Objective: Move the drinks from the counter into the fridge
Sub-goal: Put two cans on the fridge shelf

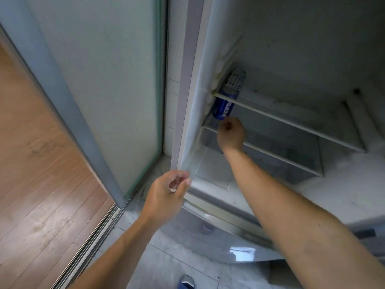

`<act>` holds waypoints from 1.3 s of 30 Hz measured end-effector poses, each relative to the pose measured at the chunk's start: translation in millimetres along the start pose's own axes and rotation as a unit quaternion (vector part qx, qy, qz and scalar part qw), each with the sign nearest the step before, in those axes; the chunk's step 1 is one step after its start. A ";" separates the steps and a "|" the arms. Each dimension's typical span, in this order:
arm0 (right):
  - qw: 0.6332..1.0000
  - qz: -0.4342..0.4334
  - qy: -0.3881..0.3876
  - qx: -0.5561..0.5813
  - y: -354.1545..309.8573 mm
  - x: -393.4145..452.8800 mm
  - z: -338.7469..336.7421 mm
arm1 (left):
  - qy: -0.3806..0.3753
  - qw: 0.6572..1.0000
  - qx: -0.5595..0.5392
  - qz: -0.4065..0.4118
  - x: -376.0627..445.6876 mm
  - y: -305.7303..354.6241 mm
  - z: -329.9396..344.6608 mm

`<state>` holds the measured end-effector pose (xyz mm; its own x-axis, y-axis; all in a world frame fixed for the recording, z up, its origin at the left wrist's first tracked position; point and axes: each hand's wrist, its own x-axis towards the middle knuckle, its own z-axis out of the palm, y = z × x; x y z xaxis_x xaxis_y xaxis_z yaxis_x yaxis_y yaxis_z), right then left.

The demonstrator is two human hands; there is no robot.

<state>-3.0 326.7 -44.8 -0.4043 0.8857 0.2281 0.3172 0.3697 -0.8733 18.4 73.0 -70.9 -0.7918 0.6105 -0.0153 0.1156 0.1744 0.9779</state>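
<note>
Inside the fridge [291, 59], right hand [230, 134] grips blue can [224, 107]; left hand [166, 192] loosely curled, holding nothing.

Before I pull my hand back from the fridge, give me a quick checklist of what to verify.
1. Blue can on a shelf inside the fridge: ok, at the left wall.
2. Can upright: cannot tell, the view is tilted.
3. Right hand off the can: cannot tell; curled fingers sit just at its base.
4. Left hand carrying nothing: ok, loosely curled near the fridge's lower edge.
5. Room beside the can for more drinks: ok, shelf to its right is bare.
</note>
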 end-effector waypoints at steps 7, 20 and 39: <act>0.999 0.039 0.000 0.002 32.1 -115.1 -45.8 | 0.004 0.999 -0.004 0.037 -38.9 -29.4 11.0; 0.951 0.300 0.068 0.007 139.0 -343.3 -212.0 | -0.164 0.963 0.210 0.031 -140.4 -83.9 51.1; 0.690 0.632 0.310 0.168 211.2 -796.8 -419.6 | -0.446 0.779 0.389 -0.206 -380.9 -180.7 106.0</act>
<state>746.1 -183.1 -230.3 0.4916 0.4294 -0.7576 -0.1790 -0.8016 -0.5705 362.6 -109.2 -263.9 -0.1656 0.6127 -0.7727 0.5661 0.7007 0.4343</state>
